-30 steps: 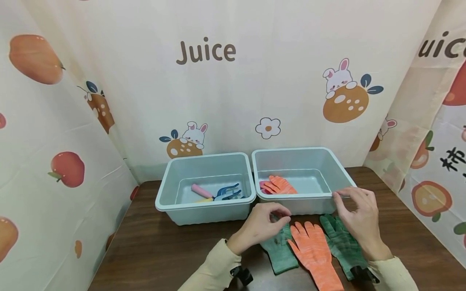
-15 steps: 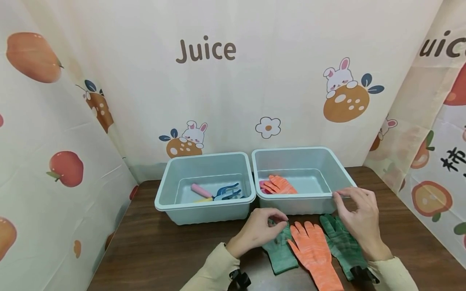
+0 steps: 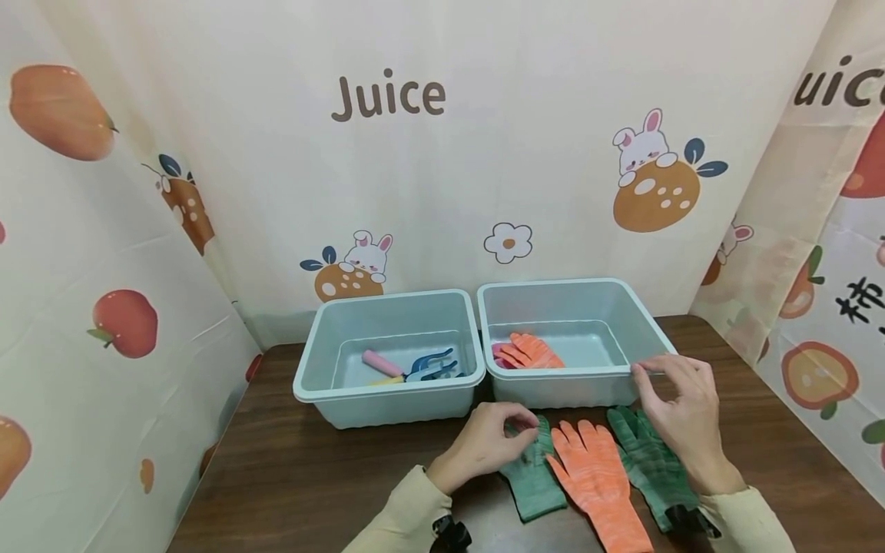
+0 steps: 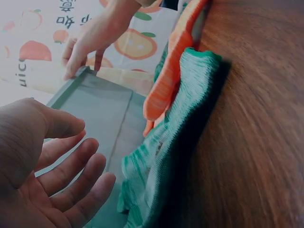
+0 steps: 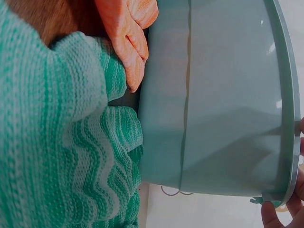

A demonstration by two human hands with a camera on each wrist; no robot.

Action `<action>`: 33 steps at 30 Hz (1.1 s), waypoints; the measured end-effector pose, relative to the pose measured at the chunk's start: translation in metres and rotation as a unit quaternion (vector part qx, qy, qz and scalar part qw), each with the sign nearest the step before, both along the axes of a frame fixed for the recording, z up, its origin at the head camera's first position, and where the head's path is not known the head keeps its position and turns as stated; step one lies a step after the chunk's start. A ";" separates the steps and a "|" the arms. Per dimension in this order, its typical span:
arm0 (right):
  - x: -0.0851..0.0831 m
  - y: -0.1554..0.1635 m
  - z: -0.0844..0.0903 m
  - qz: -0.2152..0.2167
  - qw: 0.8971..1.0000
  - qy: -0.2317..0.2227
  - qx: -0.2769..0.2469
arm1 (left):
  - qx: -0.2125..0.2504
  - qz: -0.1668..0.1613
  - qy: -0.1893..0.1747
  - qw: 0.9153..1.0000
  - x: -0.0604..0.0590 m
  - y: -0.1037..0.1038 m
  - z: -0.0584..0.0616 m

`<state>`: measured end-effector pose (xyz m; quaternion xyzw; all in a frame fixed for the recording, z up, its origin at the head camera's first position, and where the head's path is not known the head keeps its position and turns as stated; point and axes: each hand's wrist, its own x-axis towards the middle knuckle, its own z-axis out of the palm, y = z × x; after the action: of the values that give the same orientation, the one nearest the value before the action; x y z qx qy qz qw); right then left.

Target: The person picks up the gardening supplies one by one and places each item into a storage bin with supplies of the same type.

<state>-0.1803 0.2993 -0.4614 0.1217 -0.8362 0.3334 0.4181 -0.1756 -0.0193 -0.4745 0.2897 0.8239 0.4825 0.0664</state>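
My left hand [image 3: 484, 444] hovers over the fingers of the left green glove [image 3: 535, 484], fingers loosely bent with nothing between them. In the left wrist view its palm and fingertips [image 4: 88, 149] face the bin's front wall. At the front right corner of the right light-blue bin [image 3: 560, 393], my right hand [image 3: 681, 415] pinches the rim between thumb and fingers. An orange glove [image 3: 596, 484] lies flat in the middle, fingers toward that bin. Beneath the right hand lies another green glove [image 3: 643, 465], partly hidden by wrist and hand.
Inside the right bin are a small orange glove [image 3: 534, 353] and something pink [image 3: 501, 356]. A second light-blue bin [image 3: 397, 407] stands at its left, holding a pink handle [image 3: 382, 362] and blue pronged tools [image 3: 432, 370]. A printed curtain [image 3: 442, 169] closes off the back and sides.
My left hand has drifted a little to the left and toward me, away from the right bin's front wall. The right hand stays at the rim; gloves and bins have not moved.
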 end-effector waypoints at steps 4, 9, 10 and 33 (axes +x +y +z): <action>0.000 0.000 0.001 0.000 1.000 -0.004 0.002 | -0.030 -0.004 0.016 0.999 -0.002 -0.002 -0.004; -0.001 -0.002 0.001 0.001 1.000 -0.004 0.001 | -0.099 -0.022 0.042 0.994 -0.003 -0.004 -0.010; -0.001 -0.002 0.001 0.002 1.000 -0.001 0.002 | -0.110 -0.025 0.044 0.993 -0.003 -0.004 -0.010; 0.000 -0.004 0.002 -0.003 1.000 0.030 -0.002 | -0.261 -0.047 0.078 0.961 0.004 0.004 -0.008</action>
<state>-0.1806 0.2949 -0.4596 0.1282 -0.8231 0.3302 0.4439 -0.1720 -0.0156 -0.4820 0.3373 0.9093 0.2233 0.0981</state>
